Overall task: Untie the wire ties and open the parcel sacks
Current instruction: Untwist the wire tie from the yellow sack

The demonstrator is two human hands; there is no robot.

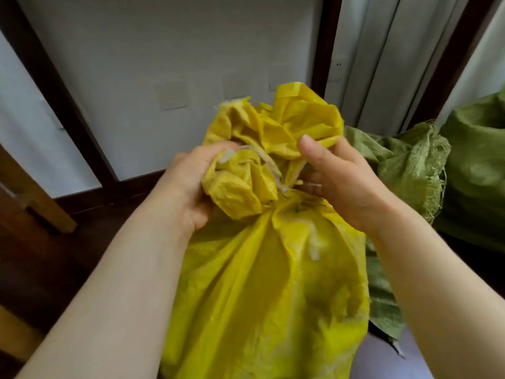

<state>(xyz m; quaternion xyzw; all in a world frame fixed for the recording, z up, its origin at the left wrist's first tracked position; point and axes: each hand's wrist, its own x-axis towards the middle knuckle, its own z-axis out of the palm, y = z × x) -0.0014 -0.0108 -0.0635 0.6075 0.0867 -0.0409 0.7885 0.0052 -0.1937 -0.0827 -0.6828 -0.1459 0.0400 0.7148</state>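
Obs., head view. Yellow woven-plastic parcel sack [262,283] stands centre frame, bulging below, neck cinched at about the middle of the picture. Pale thin wire tie [282,187] wraps the neck; loose strands run up toward 11 o'clock across the gathered top.

Left hand [188,192], at 9 o'clock of the knot: curled closed around a crumpled fold of the sack's gathered mouth, fingers buried in the fabric. Right hand [344,181], at 3 o'clock of the knot: partly closed, thumb up against the top fabric, fingers tucked toward the tie. Whether they pinch a strand cannot be told; fingertips hidden and slightly blurred.

Handling, judged: fabric is thin, crinkly, soft and probably slick, so it will bunch and slide rather than resist. Tie looks light and bendable but fine, easy to lose among folds. Best hold: one hand steadying the neck just under the knot, the other on a free tie end. Contents weight unknown; sack keeps its own shape standing.

Room: two green woven sacks [410,165] crowd in at 3 o'clock, the nearer touching the yellow one. White wall panel [164,64] behind at 12. Dark wooden floor [82,255] open at 8–9 o'clock; freest space for elbows lies there.
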